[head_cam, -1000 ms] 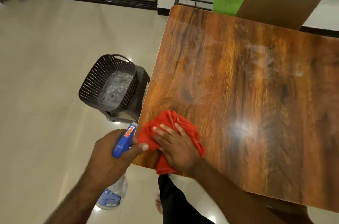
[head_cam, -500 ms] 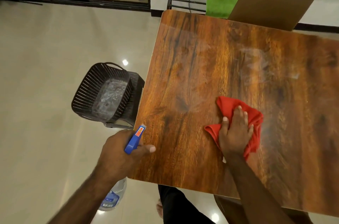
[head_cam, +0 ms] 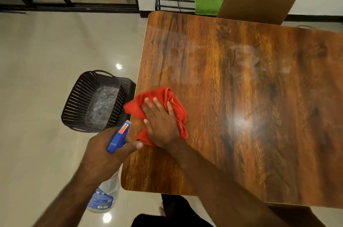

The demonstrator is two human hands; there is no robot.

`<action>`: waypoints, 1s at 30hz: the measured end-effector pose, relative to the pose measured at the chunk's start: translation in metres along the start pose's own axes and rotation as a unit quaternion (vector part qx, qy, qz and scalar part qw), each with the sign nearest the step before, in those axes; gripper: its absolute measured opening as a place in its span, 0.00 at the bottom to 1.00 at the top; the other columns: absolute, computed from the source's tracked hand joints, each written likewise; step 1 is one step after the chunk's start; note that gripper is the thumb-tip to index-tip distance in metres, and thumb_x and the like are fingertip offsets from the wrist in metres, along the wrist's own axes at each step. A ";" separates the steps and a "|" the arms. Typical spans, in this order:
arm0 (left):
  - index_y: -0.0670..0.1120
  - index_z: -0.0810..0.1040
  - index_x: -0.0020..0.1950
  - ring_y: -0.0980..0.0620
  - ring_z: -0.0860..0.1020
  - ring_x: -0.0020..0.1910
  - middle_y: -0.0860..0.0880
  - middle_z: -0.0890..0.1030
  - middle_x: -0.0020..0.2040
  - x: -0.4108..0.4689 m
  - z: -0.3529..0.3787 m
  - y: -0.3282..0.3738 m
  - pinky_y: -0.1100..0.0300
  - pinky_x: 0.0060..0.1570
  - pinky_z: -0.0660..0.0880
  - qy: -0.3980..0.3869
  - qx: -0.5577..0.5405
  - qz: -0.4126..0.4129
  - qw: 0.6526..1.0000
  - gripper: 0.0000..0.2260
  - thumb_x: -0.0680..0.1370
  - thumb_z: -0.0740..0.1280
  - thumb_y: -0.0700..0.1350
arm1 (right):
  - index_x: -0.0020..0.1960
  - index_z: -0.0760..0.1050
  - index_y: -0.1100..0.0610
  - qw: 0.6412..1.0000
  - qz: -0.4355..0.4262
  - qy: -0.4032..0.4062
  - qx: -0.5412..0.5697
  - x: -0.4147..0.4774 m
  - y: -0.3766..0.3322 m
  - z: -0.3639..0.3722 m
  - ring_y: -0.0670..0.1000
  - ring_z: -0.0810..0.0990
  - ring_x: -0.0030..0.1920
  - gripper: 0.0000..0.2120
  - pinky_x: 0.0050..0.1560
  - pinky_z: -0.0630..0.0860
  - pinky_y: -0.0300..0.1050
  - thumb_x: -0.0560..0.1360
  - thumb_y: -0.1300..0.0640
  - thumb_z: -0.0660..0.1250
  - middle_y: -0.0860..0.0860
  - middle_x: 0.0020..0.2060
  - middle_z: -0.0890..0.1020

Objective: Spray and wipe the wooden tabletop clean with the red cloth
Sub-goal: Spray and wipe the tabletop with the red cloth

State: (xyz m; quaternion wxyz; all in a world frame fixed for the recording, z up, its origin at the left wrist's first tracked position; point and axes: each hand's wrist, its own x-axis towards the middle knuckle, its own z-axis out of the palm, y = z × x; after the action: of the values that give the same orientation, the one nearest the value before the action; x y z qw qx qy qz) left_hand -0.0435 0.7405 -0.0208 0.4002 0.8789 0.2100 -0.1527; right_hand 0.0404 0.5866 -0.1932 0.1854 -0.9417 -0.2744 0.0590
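labels unreadable | left hand [head_cam: 104,154] grips spray bottle [head_cam: 105,195] | right hand [head_cam: 161,124] flat on red cloth [head_cam: 174,107]

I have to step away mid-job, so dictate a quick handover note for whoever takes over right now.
Left hand: gripping the spray bottle, held off the table's left edge.
Right hand: flat on the red cloth, pressing it onto the wooden tabletop near the left edge.
Done: can't tell for certain; hazy smears show toward the far side.
Left: wipe those smears and the remaining surface.
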 end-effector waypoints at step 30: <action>0.51 0.77 0.38 0.51 0.79 0.33 0.48 0.80 0.32 0.092 -0.057 -0.042 0.62 0.36 0.74 -0.044 -0.026 0.058 0.997 0.19 0.64 0.72 0.66 | 0.83 0.60 0.51 0.964 0.238 0.115 0.017 0.124 0.036 -0.007 0.52 0.57 0.83 0.29 0.82 0.49 0.63 0.85 0.45 0.56 0.48 0.82 0.64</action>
State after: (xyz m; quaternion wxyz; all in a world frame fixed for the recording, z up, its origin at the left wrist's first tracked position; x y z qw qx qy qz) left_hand 0.0211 0.8318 -0.0511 0.4402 0.8712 0.1451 -0.1618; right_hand 0.1647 0.6231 -0.2012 0.2125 -0.9770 -0.0178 -0.0029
